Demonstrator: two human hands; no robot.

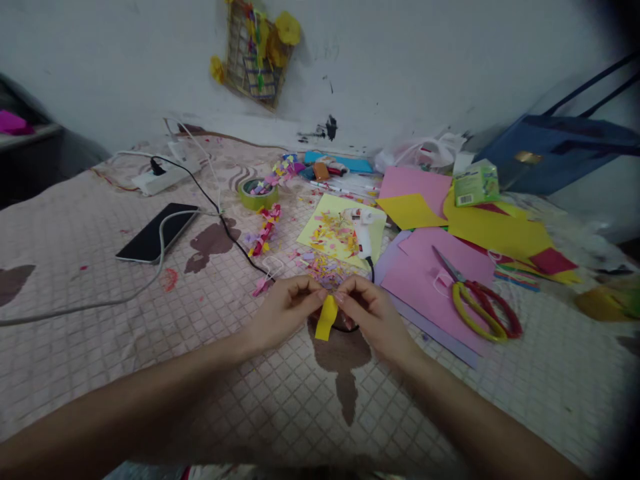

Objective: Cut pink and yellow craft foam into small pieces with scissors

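A short yellow paper strip (326,320) hangs between my two hands, its upper end pinched at the fingertips. My left hand (287,310) holds the strip's upper left edge between thumb and forefinger. At its upper right edge, the thumb and fingers of my right hand (373,313) pinch the same strip. Just beyond the fingertips lie small paper scraps (325,267). Behind them a white glue gun (363,233) rests on a pale yellow sheet (313,230) strewn with more scraps.
Scissors with red and yellow handles (480,310) lie on pink paper (425,267) at the right. A black phone (159,233), a power strip (163,177) and cables are at the left. Green tape (259,195) stands farther back; a blue bag (560,150) is back right.
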